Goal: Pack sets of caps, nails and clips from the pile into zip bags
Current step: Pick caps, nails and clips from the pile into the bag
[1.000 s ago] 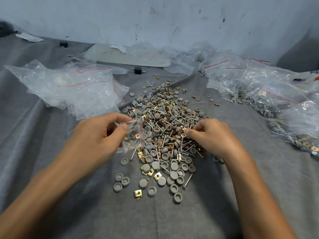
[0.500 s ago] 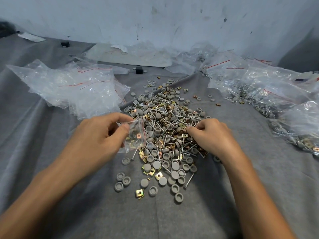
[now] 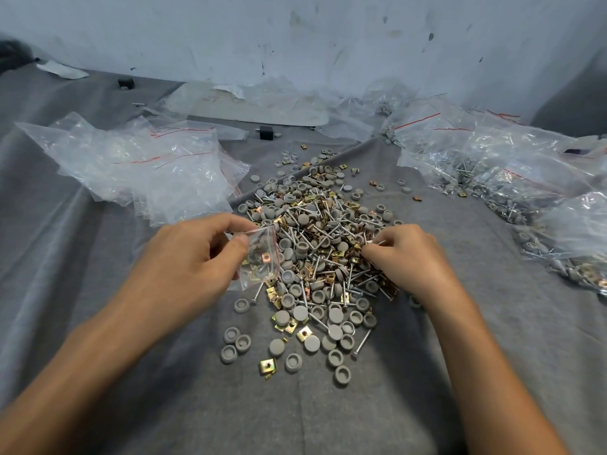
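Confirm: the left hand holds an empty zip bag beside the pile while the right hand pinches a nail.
One thing is wrong: the head view shows the zip bag is not empty; it holds grey caps and a brass clip. The left hand does hold it beside the pile, and the right hand pinches a nail.

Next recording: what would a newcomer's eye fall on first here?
The pile of grey caps, nails and brass clips, heaped in the middle, strikes first. At its left edge the left hand holds a small zip bag; the right hand pinches a nail on its right side. Crumpled empty bags lie far left, filled bags far right.
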Tool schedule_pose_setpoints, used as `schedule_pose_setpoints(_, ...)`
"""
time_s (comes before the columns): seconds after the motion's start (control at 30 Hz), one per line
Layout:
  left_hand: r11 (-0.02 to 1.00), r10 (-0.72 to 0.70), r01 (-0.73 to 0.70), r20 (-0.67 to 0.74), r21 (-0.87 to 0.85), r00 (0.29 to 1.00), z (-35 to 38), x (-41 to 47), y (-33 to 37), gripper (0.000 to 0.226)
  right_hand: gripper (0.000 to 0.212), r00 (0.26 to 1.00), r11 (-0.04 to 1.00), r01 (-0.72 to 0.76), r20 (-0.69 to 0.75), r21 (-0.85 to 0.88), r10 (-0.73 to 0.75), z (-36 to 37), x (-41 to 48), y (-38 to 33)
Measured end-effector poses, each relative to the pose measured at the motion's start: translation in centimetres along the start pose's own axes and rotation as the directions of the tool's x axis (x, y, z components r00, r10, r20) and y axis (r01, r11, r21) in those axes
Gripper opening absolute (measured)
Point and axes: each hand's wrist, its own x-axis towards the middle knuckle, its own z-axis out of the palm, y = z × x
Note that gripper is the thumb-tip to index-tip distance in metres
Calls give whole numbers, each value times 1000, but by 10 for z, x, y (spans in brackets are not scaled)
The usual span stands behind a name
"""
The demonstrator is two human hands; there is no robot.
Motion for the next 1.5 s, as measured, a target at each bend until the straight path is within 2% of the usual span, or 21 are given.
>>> schedule_pose_setpoints(0.13,1000,2,-2,-12,-2,1000,-1,-1,0,19,15,999,974,-16,-27,227,22,-1,3,6)
schedule_pose_setpoints(0.27,1000,5,-5,-16,-12,1000,-1,-1,0,21,9,1000,889,-2,11,457,-3,-1,5,6)
schedule_pose_setpoints(0.4,1000,6,-6,-15,-10,1000,-2,-1,0,21,16,998,848,-30,64,529,-5,-3,5,8)
schedule_pose_setpoints(0.47,1000,3,-3,-15,-3,1000,-2,-1,0,20,19,997,795,-45,82,605,-6,-4,4,9)
schedule_pose_setpoints(0.6,1000,-1,1,-12,6,1000,-1,0,0,18,12,999,738,9,23,674,-34,-6,0,7)
schedule_pose_setpoints(0.73,1000,2,-2,-7,-5,1000,0,0,1,17,8,986,635,117,-12,764,-168,-2,-12,-10)
schedule_pose_setpoints(0.87,1000,8,-8,-4,-7,1000,2,0,0,15,8,915,519,203,28,830,-402,11,-35,-40)
schedule_pose_setpoints(0.97,1000,9,-9,-1,-11,1000,2,1,0,16,8,872,499,259,21,827,-489,27,-49,-61)
schedule_pose_setpoints(1.03,1000,13,-13,1,-15,1000,2,1,-1,17,7,872,499,272,7,823,-489,35,-53,-69)
schedule_pose_setpoints(1.17,999,29,-29,2,-17,1000,1,2,-3,21,8,886,578,296,8,760,-464,45,-53,-72)
schedule_pose_setpoints(1.33,999,33,-33,-4,-7,999,2,2,-4,24,13,904,713,366,-45,599,-426,47,-55,-73)
schedule_pose_setpoints(1.5,999,32,-32,-5,-20,999,1,2,-2,20,23,868,682,386,6,621,-496,39,-54,-71)
